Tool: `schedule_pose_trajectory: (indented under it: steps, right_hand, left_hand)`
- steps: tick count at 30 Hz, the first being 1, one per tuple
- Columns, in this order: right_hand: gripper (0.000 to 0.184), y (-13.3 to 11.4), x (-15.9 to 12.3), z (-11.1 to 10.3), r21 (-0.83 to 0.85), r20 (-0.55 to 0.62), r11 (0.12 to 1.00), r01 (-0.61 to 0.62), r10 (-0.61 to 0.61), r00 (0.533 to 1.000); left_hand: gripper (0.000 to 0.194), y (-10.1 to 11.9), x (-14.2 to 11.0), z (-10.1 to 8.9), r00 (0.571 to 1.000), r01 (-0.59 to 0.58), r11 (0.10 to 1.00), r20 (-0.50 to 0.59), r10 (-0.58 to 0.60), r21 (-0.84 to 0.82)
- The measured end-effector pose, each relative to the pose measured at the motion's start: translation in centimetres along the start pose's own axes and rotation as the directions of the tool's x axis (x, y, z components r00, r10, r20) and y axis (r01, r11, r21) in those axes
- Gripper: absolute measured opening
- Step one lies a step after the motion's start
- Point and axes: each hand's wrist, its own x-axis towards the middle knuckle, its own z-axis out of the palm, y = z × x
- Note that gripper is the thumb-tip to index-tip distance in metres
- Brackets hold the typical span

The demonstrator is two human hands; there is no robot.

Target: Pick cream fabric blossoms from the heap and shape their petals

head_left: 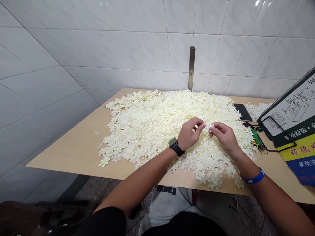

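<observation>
A big heap of small cream-white artificial flower petals (157, 124) covers most of a light wooden table (73, 147). Both hands hover just above the heap's right half and meet at one small white petal piece (209, 126). My left hand (189, 133), with a black watch on its wrist, pinches the piece from the left. My right hand (223, 136), with a blue wristband further up the arm, pinches it from the right. The fingers of both hands are closed around it.
A dark phone (242, 111) lies flat at the heap's right edge. Beside it are keys with a green tag (257, 139) and a leaning printed board (292, 111) over yellow and blue sheets (301, 157). White tiled walls stand behind and to the left.
</observation>
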Motion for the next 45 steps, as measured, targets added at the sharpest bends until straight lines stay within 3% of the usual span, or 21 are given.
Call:
schedule_pose_trajectory:
  steps: [6, 12, 17, 20, 22, 26, 30, 34, 45]
  right_hand:
    - [0.030, -0.1, 0.0, 0.0, 0.004, -0.008, 1.000, -0.011, 0.011, 1.000]
    - [0.028, 0.2, 0.1, -0.2, 0.008, -0.079, 1.000, -0.010, 0.010, 0.997]
    - [0.025, 0.8, 0.4, -0.2, 0.068, -0.145, 0.997, -0.035, 0.044, 0.988]
    - [0.022, 0.7, 0.4, -0.1, 0.091, -0.119, 0.995, -0.049, 0.060, 0.991]
    - [0.021, 0.5, 0.4, 0.0, 0.082, -0.113, 0.996, -0.043, 0.052, 0.992]
    - [0.021, 0.1, 0.4, 0.0, -0.023, -0.135, 0.999, -0.041, 0.037, 0.990]
    - [0.024, -0.1, 0.2, 0.1, -0.113, -0.101, 0.993, -0.037, 0.026, 0.995]
    - [0.026, -0.3, -0.2, 0.4, -0.163, -0.058, 0.986, -0.015, 0.006, 0.998]
    - [0.029, -0.8, -0.1, 0.3, -0.069, -0.013, 0.998, 0.003, -0.004, 1.000]
  left_hand:
    - [0.035, -0.3, 0.3, -0.3, 0.997, 0.062, 0.998, -0.046, -0.061, 0.026]
    - [0.015, -1.1, 0.3, 0.3, 0.990, 0.137, 0.985, -0.014, -0.139, -0.105]
    - [0.017, -1.5, 0.3, 0.4, 0.988, 0.156, 0.985, -0.007, -0.157, -0.075]
    - [0.021, -1.5, 0.2, 0.3, 0.998, 0.058, 0.996, -0.026, -0.056, 0.061]
    - [0.014, -1.4, 0.1, 0.3, 0.998, -0.048, 0.986, -0.041, 0.056, 0.161]
    - [0.018, -1.3, -0.1, 0.3, 0.958, -0.227, 0.936, -0.112, 0.265, 0.269]
    - [0.015, -1.5, -0.3, 0.6, 0.922, -0.357, 0.889, -0.043, 0.384, 0.286]
    - [0.014, -1.9, -0.4, 0.6, 0.944, -0.318, 0.913, -0.004, 0.330, 0.256]
    - [0.009, -1.2, -0.2, 0.6, 0.983, -0.157, 0.987, -0.089, 0.160, 0.046]
